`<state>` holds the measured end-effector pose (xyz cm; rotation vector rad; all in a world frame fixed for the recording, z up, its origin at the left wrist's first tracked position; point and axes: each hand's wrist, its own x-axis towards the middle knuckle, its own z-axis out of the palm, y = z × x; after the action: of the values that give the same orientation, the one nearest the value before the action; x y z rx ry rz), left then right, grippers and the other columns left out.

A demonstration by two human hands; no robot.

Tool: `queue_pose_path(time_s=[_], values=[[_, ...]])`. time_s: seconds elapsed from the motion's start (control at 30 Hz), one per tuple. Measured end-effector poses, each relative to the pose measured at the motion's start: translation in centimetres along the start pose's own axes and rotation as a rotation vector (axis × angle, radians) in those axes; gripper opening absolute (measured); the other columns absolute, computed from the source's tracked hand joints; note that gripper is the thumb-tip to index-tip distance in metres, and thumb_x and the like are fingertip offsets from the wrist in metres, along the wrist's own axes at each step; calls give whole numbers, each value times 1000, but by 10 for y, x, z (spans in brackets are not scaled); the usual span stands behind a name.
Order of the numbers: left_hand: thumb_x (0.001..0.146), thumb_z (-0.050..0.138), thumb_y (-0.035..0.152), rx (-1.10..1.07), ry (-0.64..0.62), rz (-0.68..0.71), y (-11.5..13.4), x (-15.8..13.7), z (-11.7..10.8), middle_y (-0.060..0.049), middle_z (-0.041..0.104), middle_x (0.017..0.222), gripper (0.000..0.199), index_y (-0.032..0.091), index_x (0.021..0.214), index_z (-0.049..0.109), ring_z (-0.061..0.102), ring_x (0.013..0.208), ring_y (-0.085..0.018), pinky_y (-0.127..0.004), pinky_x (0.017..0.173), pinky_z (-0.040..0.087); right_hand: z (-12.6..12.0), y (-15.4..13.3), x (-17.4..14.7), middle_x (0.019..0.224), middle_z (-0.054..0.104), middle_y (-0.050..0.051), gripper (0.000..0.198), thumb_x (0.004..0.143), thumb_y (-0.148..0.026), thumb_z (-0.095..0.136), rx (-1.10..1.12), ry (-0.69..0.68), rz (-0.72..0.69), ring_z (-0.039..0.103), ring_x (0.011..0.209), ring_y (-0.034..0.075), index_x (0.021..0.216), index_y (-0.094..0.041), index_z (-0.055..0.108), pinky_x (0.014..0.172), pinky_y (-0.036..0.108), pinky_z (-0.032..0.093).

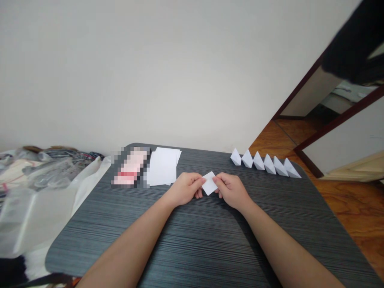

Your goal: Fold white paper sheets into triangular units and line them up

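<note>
Between my hands is a small folded white paper (209,185), turned so that it looks like a diamond. My left hand (188,187) pinches its left corner between thumb and fingers. At the opposite corner, my right hand (230,189) grips it the same way, thumb on top. Both hands are over the middle of the dark table (192,248). To the right stands a row of several folded white paper boats (257,161), peaks up. A stack of flat white paper sheets (163,167) lies to the left, beyond my left hand.
A blurred-out pink and red item (130,167) lies beside the paper stack. The table's far edge meets a pale wall (168,72). Left of the table are heaped cloth and plastic bags (57,172). Wooden floor (357,204) and a doorway are at the right.
</note>
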<state>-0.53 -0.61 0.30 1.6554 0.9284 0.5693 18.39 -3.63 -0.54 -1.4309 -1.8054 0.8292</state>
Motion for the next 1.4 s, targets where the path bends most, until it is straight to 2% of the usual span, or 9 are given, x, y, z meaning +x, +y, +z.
queue_pose_path(time_s=[0.2,0.37,0.7,0.83,0.97,1.1,1.23,1.4], values=[[88,38,43,-17,17,-8,1,0,1,-2,60,55,39,14,69,56,56,49,-11,-21,50,43,1,1,0,52,59,-2,32,91,-34,42,4,17,0,53,41,10,66,-19,56,47,21,41],[83,47,43,-14,-12,-16,2,0,1,-1,60,54,32,14,75,57,55,48,-11,-20,48,41,0,1,1,53,60,-2,30,90,-34,42,18,37,4,55,42,10,68,-19,55,46,20,41],[84,46,41,-27,1,-16,2,-1,2,-1,59,54,31,14,72,56,54,48,-11,-20,47,40,1,0,0,50,58,-2,30,90,-33,43,36,49,3,54,41,10,67,-18,56,47,20,41],[79,54,40,-19,-47,-31,4,-2,1,-2,61,56,29,12,77,62,55,50,-11,-19,50,40,0,-2,0,49,58,-3,29,90,-33,44,58,71,-3,56,42,10,67,-19,55,47,20,42],[80,53,39,-1,-76,-37,5,-2,0,-3,62,58,31,12,80,67,55,52,-11,-19,51,41,0,-3,-1,51,59,-2,28,90,-34,44,108,74,-1,57,43,11,70,-19,56,48,21,43],[80,52,38,6,-56,-27,5,-2,0,-3,63,58,30,12,78,67,54,50,-10,-19,50,41,1,1,-1,51,60,-2,29,89,-35,44,159,44,2,58,43,11,69,-19,55,48,21,44],[80,53,35,-33,-22,-19,3,0,1,-6,69,74,27,12,81,66,55,52,-9,-20,50,43,2,4,0,58,63,0,27,88,-37,45,199,-14,8,60,47,12,72,-18,56,49,21,45],[80,53,35,-34,-22,-20,1,1,2,-7,68,70,28,11,79,66,57,54,-10,-21,52,45,2,3,0,52,61,-1,32,89,-36,44,147,-19,13,58,43,11,65,-18,54,48,21,44]])
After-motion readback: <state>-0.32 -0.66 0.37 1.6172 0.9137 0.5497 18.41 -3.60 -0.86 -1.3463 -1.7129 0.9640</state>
